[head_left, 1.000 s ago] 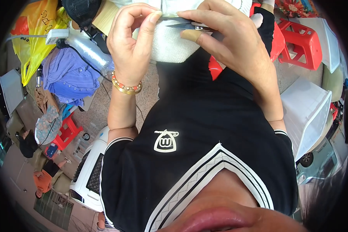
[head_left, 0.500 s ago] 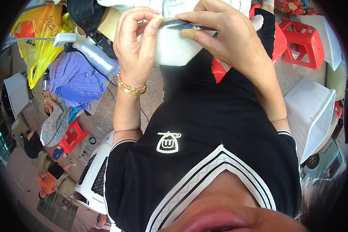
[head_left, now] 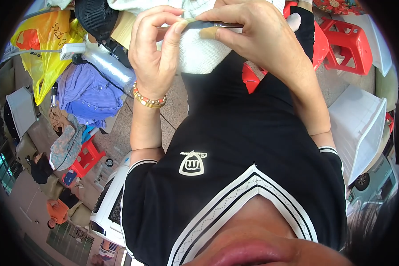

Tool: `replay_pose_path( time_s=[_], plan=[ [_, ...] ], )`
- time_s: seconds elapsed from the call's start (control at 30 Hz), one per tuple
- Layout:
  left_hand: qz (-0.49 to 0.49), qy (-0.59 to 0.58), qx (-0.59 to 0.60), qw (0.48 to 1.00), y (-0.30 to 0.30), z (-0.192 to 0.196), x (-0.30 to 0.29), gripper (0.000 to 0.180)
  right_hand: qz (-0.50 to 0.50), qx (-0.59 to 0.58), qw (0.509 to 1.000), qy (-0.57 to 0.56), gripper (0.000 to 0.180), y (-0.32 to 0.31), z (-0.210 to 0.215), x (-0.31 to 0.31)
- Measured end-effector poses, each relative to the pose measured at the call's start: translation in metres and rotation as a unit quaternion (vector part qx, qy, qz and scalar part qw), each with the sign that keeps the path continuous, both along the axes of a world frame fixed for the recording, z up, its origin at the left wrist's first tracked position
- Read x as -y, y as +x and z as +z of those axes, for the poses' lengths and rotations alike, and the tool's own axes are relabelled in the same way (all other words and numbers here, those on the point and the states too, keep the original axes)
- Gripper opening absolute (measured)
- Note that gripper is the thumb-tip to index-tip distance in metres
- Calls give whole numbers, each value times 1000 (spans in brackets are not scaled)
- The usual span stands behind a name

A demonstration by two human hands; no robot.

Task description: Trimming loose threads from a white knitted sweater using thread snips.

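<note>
My left hand (head_left: 157, 53), with a beaded and gold bracelet at the wrist, pinches the top edge of a white piece of fabric (head_left: 199, 55) between thumb and fingers. My right hand (head_left: 257, 33) holds small metal thread snips (head_left: 219, 25) flat against the same edge, its taped thumb under the blades. The snips' tip meets my left fingertips. Both hands are raised in front of my black shirt with white trim. The upper part of the fabric is cut off by the picture's top edge.
A yellow plastic bag (head_left: 48, 48), a white power strip (head_left: 73, 49) and a purple garment (head_left: 86, 95) lie at the left. Red stools (head_left: 350, 40) stand at the upper right, another red stool (head_left: 86, 159) at the left. A white plastic bin (head_left: 359, 128) is at my right, a white basket (head_left: 106, 213) lower left.
My left fingers have closed in on the fabric's edge by the snips' tip. Both hands stay together and have shifted slightly to the left in the picture.
</note>
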State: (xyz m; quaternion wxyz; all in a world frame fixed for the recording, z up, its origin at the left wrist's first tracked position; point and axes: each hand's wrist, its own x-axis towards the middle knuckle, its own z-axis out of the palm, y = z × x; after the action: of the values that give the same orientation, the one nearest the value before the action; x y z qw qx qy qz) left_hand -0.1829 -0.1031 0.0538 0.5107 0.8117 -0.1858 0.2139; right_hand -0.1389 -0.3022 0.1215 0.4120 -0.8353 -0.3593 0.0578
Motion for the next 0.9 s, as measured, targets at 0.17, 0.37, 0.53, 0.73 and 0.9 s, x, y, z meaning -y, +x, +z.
replay_pose_path(
  time_s=[0.17,0.37,0.53,0.73,0.9],
  plan=[
    [-12,-158,-97,983,-2,-13,-2,14,-6,-46,998,34,24,3,-7,0],
    [-14,-243,-187,952,-7,13,-7,31,-42,-21,996,81,29,8,-35,4],
    [58,-2,-184,981,-12,-2,-32,16,-45,-87,991,87,45,9,-48,-4],
    [-81,13,-363,928,-36,16,-42,37,0,-99,993,58,32,-3,-48,-3],
    [-166,106,-324,925,-23,25,-50,39,2,-102,987,122,28,7,-55,4]
  ],
)
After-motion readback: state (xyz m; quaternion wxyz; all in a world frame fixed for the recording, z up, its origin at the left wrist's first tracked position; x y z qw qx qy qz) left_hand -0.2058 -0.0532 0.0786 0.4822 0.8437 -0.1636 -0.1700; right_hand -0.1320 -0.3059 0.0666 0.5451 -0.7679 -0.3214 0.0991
